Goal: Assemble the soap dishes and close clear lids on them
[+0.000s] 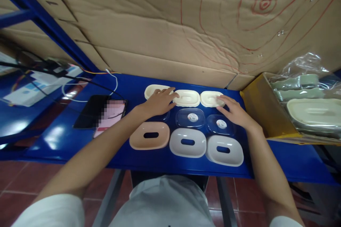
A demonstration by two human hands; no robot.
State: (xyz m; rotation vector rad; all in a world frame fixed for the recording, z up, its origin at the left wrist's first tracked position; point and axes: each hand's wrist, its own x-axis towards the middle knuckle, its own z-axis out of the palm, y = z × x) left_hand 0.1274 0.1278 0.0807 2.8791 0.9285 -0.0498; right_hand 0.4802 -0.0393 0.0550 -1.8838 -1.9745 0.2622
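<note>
Three cream oval dishes with wavy rims lie in a row at the back of the blue table. My left hand (160,101) reaches over the left cream dish (151,90), fingers spread, with fingertips at the left edge of the middle cream dish (188,98). At the right end of the right cream dish (209,98), my right hand (232,110) rests its fingers on the rim, thumb apart. Clear plastic lids lie in front, two with round labels: a middle lid (183,118) and a right lid (214,130). The left lid is mostly hidden under my left hand.
Nearest me stand a peach slotted tray (135,139) and two white slotted trays (176,148) (237,156). A cardboard box (254,113) of bagged dishes is at right. A phone (117,113), black pouch (87,111) and cables lie left. A cardboard wall (149,42) rises behind.
</note>
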